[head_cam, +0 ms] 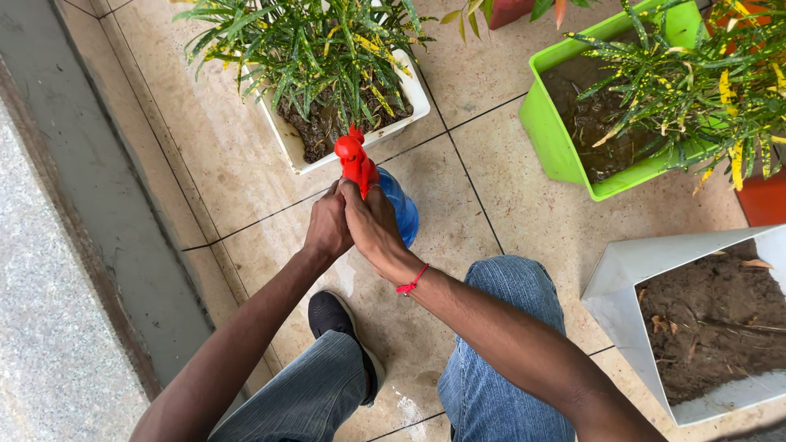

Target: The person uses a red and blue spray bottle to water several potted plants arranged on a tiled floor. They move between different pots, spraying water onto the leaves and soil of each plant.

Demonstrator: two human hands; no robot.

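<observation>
A blue spray bottle with a red trigger head is held above the tiled floor. My right hand is wrapped around its neck below the red head. My left hand presses against it from the left, fingers closed on the same neck. The nozzle points toward a white square planter holding a green and yellow leafy plant in dark soil. A red thread band circles my right wrist.
A lime green planter with a similar plant stands at the right. A white planter with bare soil sits at the lower right. An orange pot is at the right edge. A grey concrete kerb runs along the left. My knees and a black shoe are below.
</observation>
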